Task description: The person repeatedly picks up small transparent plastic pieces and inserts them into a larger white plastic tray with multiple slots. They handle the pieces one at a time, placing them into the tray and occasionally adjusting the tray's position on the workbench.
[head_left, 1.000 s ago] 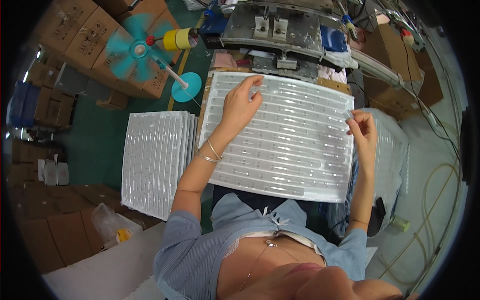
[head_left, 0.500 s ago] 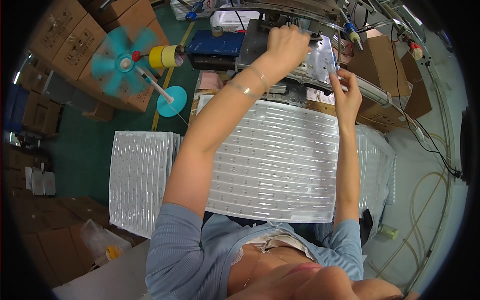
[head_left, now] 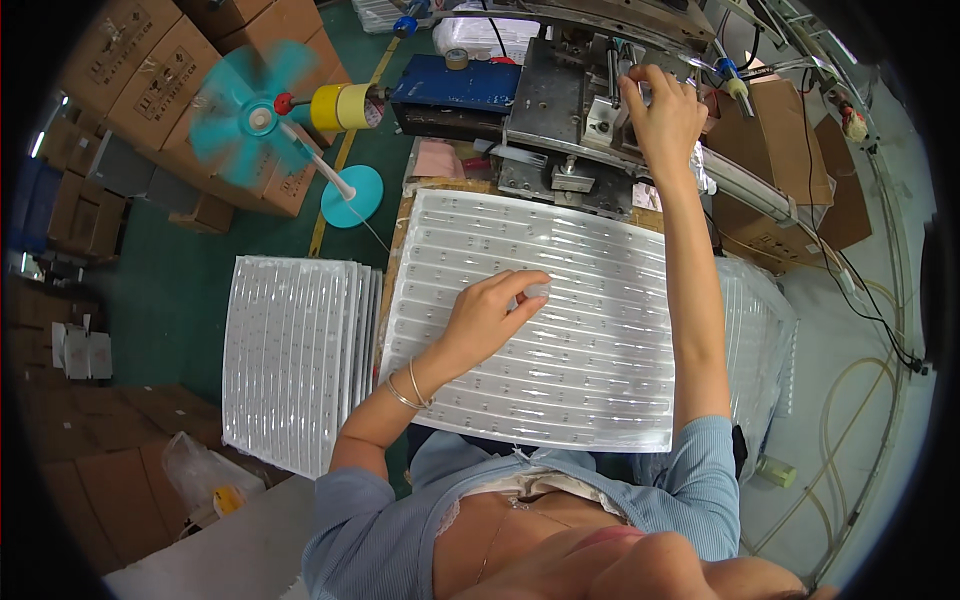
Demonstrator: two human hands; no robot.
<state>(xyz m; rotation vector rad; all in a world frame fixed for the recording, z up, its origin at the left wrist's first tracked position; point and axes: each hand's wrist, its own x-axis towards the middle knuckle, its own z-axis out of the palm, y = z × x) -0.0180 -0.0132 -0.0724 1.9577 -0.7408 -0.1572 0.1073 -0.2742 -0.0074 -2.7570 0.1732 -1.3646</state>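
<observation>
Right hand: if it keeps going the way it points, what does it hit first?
Likely the metal machine: the right hand already looks to be at its upright parts, though depth is unclear.

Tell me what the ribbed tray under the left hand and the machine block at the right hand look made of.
Ribbed tray: looks like thin clear formed plastic, glossy; glare runs along its ribs and the stack beside it reads milky-translucent. Machine block: appears bare metal, dull grey with worn, scuffed faces; the alloy cannot be told. Left hand rests on the tray; right hand touches the machine.
</observation>
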